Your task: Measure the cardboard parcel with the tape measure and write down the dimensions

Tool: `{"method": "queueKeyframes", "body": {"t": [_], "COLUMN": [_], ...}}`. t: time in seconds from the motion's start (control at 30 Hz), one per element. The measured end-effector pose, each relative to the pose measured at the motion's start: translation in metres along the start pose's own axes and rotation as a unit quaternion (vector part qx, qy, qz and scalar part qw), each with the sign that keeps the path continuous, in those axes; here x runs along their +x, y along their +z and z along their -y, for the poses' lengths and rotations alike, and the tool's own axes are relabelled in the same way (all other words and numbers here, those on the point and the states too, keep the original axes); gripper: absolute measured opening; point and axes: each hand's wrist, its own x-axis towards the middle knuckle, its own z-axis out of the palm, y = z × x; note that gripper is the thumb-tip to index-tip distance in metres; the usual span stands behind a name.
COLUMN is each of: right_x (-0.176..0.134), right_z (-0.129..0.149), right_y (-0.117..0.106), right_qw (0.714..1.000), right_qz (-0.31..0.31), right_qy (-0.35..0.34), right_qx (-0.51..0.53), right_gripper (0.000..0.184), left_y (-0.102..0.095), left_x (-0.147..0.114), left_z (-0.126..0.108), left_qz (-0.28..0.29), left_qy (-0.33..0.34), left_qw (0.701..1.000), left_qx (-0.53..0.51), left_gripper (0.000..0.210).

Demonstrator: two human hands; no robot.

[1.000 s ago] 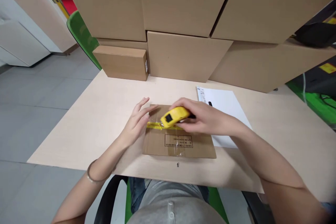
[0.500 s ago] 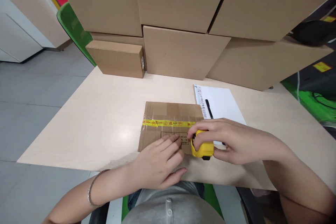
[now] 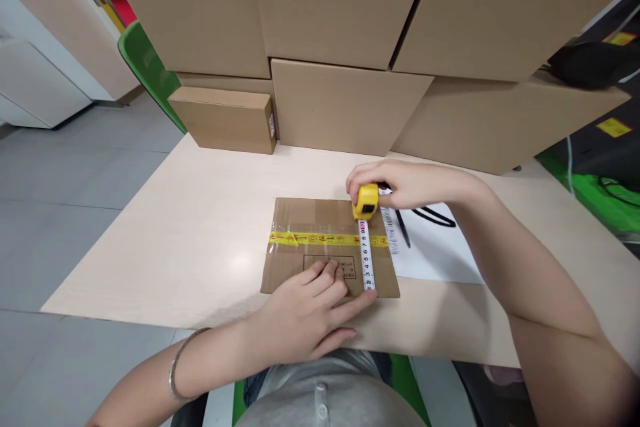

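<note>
- Clamping a rounded yellow-and-black plastic tape measure in the right hand, ahead and right of the left hand.
- Resting that left hand, thumb apart from fingers, on a brown cardboard box, index fingertip at the near end of a white numbered blade.
- Carried the tape measure forward from beside the left hand within the last half-second, laying the blade across the box's depth.

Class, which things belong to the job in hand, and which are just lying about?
In the job:
yellow tape measure, in the right hand
taped carton, under the left hand

Seemingly lying about:
small brown box
black pen, white paper (role unclear)
</note>
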Motion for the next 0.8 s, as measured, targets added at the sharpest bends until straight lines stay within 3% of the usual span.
{"method": "queueKeyframes", "body": {"t": [0.13, 0.3, 0.63, 0.8], "right_x": [0.014, 0.024, 0.032, 0.020], "right_z": [-0.024, -0.038, -0.042, -0.033], "right_y": [-0.016, -0.016, -0.016, -0.014], "right_qw": [1.000, 0.999, 1.000, 0.998], "right_qz": [-0.015, -0.016, 0.010, -0.046], "right_qy": [0.023, 0.034, 0.025, 0.032], "right_qx": [0.009, 0.023, 0.014, 0.026], "right_gripper": [0.038, 0.041, 0.038, 0.048], "left_y": [0.000, 0.001, 0.000, -0.001], "left_x": [-0.001, -0.001, 0.001, 0.001], "left_z": [0.001, 0.002, 0.004, 0.005], "left_qz": [-0.005, 0.000, -0.002, 0.004], "left_qy": [0.008, 0.007, 0.009, 0.009], "left_qw": [1.000, 1.000, 1.000, 1.000], "left_qx": [0.002, 0.005, -0.009, -0.004], "left_gripper": [0.053, 0.055, 0.053, 0.053]}}
